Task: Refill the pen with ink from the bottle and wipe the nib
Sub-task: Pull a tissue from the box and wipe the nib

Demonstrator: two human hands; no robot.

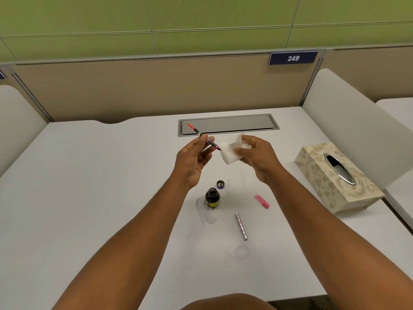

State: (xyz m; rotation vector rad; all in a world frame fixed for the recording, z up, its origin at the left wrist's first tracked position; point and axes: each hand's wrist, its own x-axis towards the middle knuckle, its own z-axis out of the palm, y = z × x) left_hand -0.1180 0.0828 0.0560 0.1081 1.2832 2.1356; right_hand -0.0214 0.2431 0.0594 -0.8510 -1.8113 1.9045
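My left hand point(194, 157) pinches the pen's inner section point(202, 135), a thin red-and-dark tube held above the desk with its nib pointing down to the right. The nib tip lies right at the edge of a folded white tissue point(228, 151), which my right hand point(257, 153) grips. Below the hands, an uncapped dark ink bottle point(212, 197) stands on the white desk point(89, 186). Its cap point(220, 184) lies just behind it. A silver pen barrel point(241, 225) and a pink pen cap point(262, 201) lie to the right of the bottle.
A patterned tissue box point(337, 177) sits at the right edge of the desk. A grey cable-tray lid point(228, 125) is set into the desk behind my hands. Beige partitions and white side dividers enclose the desk. Faint smears mark the surface near the bottle.
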